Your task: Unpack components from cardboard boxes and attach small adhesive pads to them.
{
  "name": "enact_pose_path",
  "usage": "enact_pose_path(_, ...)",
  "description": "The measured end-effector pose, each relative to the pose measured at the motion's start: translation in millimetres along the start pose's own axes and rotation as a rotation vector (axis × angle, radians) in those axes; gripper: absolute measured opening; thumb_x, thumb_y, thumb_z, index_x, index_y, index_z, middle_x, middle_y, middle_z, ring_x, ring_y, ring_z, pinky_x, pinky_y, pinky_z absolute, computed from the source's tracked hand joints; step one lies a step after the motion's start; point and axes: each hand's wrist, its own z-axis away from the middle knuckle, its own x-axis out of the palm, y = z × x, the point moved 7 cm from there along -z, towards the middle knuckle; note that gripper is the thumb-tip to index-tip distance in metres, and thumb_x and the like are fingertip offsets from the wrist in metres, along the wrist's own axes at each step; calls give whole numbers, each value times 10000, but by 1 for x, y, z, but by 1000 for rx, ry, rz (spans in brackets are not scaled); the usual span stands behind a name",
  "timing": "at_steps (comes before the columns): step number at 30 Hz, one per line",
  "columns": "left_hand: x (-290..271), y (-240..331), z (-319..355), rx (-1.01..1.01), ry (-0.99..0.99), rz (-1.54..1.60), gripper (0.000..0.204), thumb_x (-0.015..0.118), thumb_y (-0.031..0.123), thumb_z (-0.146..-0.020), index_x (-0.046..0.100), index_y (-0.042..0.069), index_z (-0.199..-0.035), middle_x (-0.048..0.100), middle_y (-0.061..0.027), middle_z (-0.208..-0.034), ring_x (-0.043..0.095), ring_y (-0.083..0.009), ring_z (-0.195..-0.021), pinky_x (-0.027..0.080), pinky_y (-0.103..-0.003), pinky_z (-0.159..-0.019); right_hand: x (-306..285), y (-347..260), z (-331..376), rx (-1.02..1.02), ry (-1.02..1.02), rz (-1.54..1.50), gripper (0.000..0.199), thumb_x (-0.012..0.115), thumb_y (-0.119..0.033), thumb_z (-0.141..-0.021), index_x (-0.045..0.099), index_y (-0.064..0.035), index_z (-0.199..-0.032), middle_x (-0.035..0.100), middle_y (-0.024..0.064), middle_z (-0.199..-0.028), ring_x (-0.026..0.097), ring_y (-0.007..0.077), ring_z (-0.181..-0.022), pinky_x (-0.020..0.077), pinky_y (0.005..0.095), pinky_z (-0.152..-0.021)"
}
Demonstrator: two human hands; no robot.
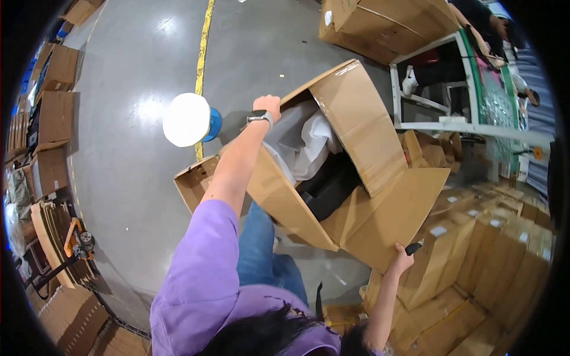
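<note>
In front of me a large open cardboard box (365, 121) is held tilted, its flaps spread. Crumpled white wrapping (306, 145) and a black, smooth-shaped item (329, 187) lie inside; the wrapping hides part of the contents. My left hand (268, 107), with a watch at the wrist, is closed on the box's far left edge. At the lower right corner of a spread flap (398, 219), my right hand (404, 259) is closed around a small black object (414, 248), whose kind I cannot make out. That hand touches the flap's corner.
A blue drum-like stool with a white round top (187, 120) stands left of the box by a yellow floor line (206, 47). Stacked cartons (439, 267) fill the lower right. Another large carton (386, 26) and a white-framed bench (439, 126) with a person stand upper right.
</note>
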Motion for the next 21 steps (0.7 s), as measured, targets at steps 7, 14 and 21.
enact_pose_path(7,54,6,-125,64,204,-4,163,503,132,-785,590,86,-915,623,-96,-942,576,-260,-956,406,-456,-864,181,79,-74,471,-16,-445,347,622,48,-698,563,42,-1040,611,93,-985,602,219,-873,504,328,-742)
enact_pose_path(14,231,56,-19,124,-319,156,230,473,185,-811,587,92,-988,582,-113,-1044,533,-277,-1038,363,-531,-899,280,161,-71,539,-57,-615,360,593,1,-817,490,9,-1162,550,91,-1115,577,212,-954,487,351,-823)
enact_pose_path(21,358,67,127,-24,-575,70,230,545,208,-788,582,75,-972,590,-131,-970,558,-324,-945,443,-421,-817,171,338,-139,784,44,73,234,634,-158,-830,588,48,-931,635,136,-830,625,239,-711,501,333,-646)
